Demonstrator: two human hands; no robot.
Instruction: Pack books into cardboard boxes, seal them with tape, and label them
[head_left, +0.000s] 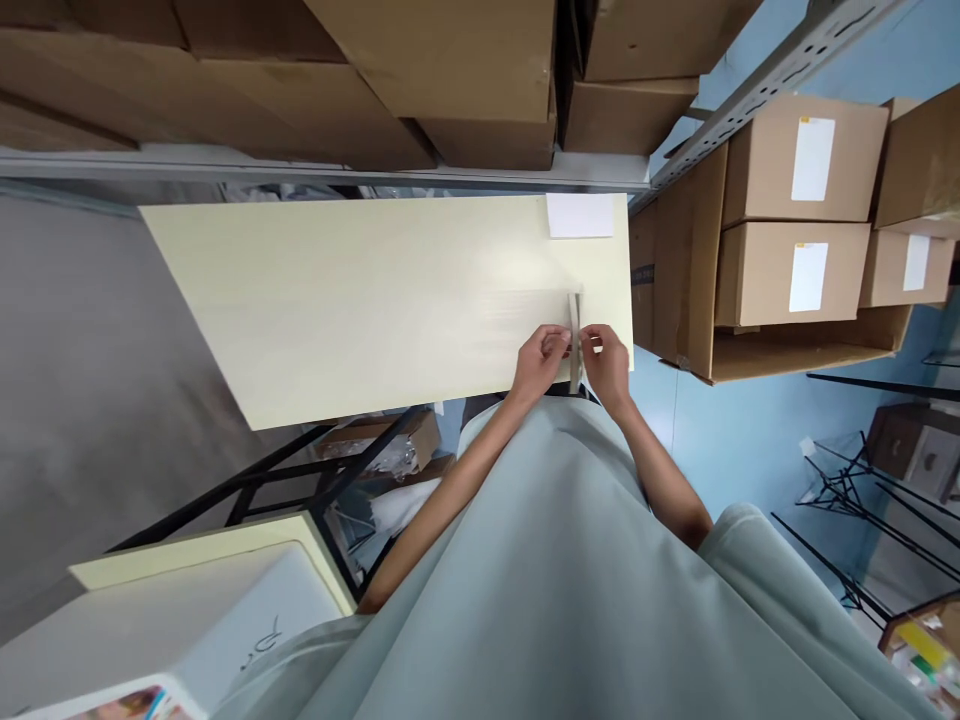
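Observation:
A thin greyish strip (574, 318) stands near the right end of the long cream tabletop (375, 310), reaching to its front edge. My left hand (540, 362) pinches the strip from the left side. On the other side, my right hand (609, 366) has thumb and fingers closed at it. What exactly the strip is I cannot make out. Beyond both hands, a white sheet or pad of paper (580, 216) lies by the tabletop's back edge.
Brown cartons (465, 60) fill a shelf above the table's back. At right, a large open carton (697, 280) holds smaller labelled boxes (795, 275). A white box (247, 620) stands at lower left, near a black metal frame (330, 490). Black wire legs (847, 480) stand at far right.

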